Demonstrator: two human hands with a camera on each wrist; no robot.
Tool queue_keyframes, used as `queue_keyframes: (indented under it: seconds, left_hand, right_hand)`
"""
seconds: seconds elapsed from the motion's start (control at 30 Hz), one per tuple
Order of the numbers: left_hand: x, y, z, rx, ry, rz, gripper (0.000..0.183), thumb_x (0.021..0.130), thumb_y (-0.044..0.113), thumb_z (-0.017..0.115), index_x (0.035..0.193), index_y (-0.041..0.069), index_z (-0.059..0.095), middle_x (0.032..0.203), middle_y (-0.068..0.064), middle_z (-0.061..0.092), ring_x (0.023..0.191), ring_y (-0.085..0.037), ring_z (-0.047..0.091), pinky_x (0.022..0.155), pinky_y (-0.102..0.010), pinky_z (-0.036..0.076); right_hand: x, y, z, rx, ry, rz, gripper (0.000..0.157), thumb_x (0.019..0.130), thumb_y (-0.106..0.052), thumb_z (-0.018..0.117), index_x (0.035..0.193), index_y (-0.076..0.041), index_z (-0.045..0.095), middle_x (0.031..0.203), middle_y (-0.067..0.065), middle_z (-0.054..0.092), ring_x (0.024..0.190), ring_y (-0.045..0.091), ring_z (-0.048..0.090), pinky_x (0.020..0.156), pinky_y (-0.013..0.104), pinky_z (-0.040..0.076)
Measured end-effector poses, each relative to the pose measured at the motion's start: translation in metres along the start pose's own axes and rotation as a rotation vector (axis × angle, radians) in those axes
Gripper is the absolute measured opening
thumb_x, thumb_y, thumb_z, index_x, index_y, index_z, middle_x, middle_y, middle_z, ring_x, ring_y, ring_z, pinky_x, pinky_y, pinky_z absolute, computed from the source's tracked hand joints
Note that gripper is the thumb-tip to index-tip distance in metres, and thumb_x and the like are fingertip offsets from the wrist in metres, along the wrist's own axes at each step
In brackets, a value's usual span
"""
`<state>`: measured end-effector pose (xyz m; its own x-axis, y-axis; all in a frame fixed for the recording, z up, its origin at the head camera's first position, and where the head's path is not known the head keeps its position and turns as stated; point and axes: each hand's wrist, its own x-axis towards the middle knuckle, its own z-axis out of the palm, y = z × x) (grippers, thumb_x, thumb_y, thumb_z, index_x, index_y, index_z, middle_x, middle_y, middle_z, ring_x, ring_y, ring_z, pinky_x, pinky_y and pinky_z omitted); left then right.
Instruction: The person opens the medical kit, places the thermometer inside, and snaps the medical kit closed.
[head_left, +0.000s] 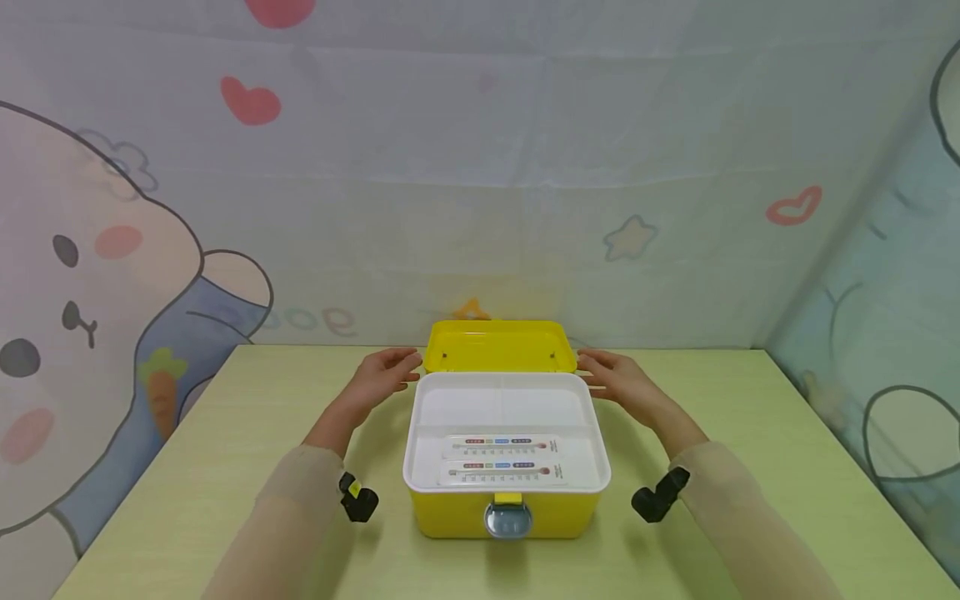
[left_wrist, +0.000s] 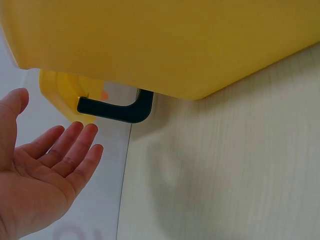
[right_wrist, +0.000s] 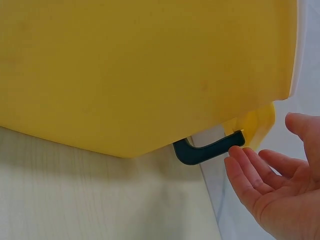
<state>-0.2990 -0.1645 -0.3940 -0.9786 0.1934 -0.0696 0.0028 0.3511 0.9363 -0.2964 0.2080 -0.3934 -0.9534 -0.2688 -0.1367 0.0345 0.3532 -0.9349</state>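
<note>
A yellow storage box (head_left: 507,517) stands in the middle of the table, its yellow lid (head_left: 495,346) swung back behind it. On top sits a white tray (head_left: 457,400) holding two flat strips with thermometer-like scales (head_left: 501,447). A grey clasp (head_left: 507,520) hangs at the front. My left hand (head_left: 384,377) is beside the lid's left edge, fingers extended and holding nothing. Opposite it, my right hand (head_left: 621,383) reaches along the lid's right edge, fingers loosely extended. Both wrist views show a dark green handle (left_wrist: 117,110) at the lid; the right fingertips appear close to the handle (right_wrist: 212,150), contact unclear.
The pale wood-grain table (head_left: 285,400) runs back to a wall hanging (head_left: 420,208) with cartoon prints. Another printed cloth (head_left: 900,333) stands along the right side. A small black device (head_left: 358,498) is strapped at the left wrist, and a similar device (head_left: 660,495) at the right.
</note>
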Motion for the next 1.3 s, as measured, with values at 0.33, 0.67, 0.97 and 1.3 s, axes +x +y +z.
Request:
queue_keyframes:
  seconds: [0.33, 0.67, 0.97, 1.3]
  left_hand:
    - [0.009, 0.005, 0.004, 0.003, -0.001, -0.011, 0.053, 0.096, 0.033, 0.047, 0.136, -0.001, 0.04, 0.136, -0.019, 0.045, 0.113, -0.033, 0.055, 0.096, -0.042, 0.045]
    - [0.015, 0.006, 0.008, -0.01, 0.006, -0.019, 0.048, 0.096, 0.029, 0.049, 0.133, -0.001, 0.045, 0.13, -0.021, 0.05, 0.106, -0.032, 0.059, 0.09, -0.037, 0.05]
    - [0.014, 0.008, 0.01, -0.001, 0.003, -0.021, 0.047, 0.096, 0.025, 0.049, 0.134, -0.001, 0.044, 0.13, -0.021, 0.05, 0.107, -0.032, 0.057, 0.091, -0.038, 0.049]
    - [0.015, 0.013, 0.011, 0.0, 0.019, 0.001, 0.047, 0.095, 0.023, 0.049, 0.136, 0.001, 0.042, 0.126, -0.019, 0.054, 0.103, -0.029, 0.06, 0.089, -0.038, 0.05]
  right_hand:
    - [0.007, -0.006, 0.0, 0.021, -0.035, -0.004, 0.061, 0.098, -0.036, 0.041, 0.144, 0.001, 0.025, 0.144, 0.021, 0.033, 0.123, 0.037, 0.044, 0.099, 0.044, 0.041]
    - [0.01, -0.009, 0.0, 0.032, -0.045, 0.043, 0.055, 0.099, -0.032, 0.04, 0.143, -0.001, 0.028, 0.142, 0.021, 0.036, 0.123, 0.037, 0.044, 0.102, 0.046, 0.039]
    - [0.01, -0.013, 0.003, -0.006, -0.032, 0.063, 0.053, 0.099, -0.027, 0.041, 0.144, -0.003, 0.028, 0.141, 0.02, 0.037, 0.122, 0.035, 0.045, 0.102, 0.045, 0.039]
    - [0.01, -0.017, 0.001, -0.012, -0.013, 0.007, 0.05, 0.099, -0.022, 0.042, 0.143, -0.001, 0.03, 0.137, 0.02, 0.042, 0.115, 0.032, 0.05, 0.098, 0.041, 0.044]
